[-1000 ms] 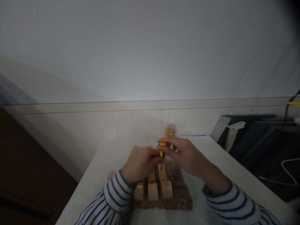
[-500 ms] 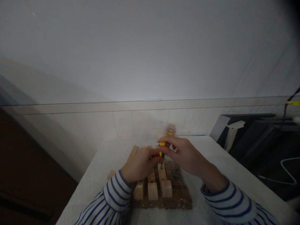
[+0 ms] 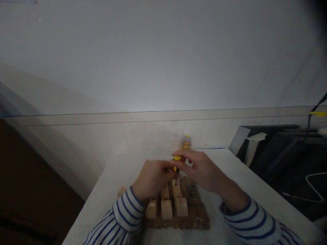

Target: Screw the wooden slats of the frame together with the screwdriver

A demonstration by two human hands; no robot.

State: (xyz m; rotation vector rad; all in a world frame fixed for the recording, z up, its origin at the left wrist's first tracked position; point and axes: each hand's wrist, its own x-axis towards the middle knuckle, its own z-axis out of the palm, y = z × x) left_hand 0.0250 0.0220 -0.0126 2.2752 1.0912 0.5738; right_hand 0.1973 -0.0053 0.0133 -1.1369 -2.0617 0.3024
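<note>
A small yellow-and-black screwdriver [image 3: 176, 159] stands roughly upright over a wooden strip [image 3: 176, 185]. Around the top of its handle, the thumb and fingers of my right hand [image 3: 200, 166] are closed. My left hand [image 3: 154, 175] pinches the lower part of the handle from the left side. Below the fingers, a small dark metal piece shows on the strip, too small to make out fully. The strip ends at a wooden block [image 3: 182, 207] on a brown board [image 3: 189, 221]. Beside it are more blocks [image 3: 167, 209], partly hidden by my left hand.
A clear container with yellow things [image 3: 186, 141] stands at the table's back edge, against the wall. Another wood piece [image 3: 121, 191] lies left of the board on the white table [image 3: 102, 194]. Dark panels [image 3: 276, 153] and a white cable [image 3: 314, 175] are at right.
Both hands keep their places on the screwdriver, with only slight finger movement. The camera view has tilted a little.
</note>
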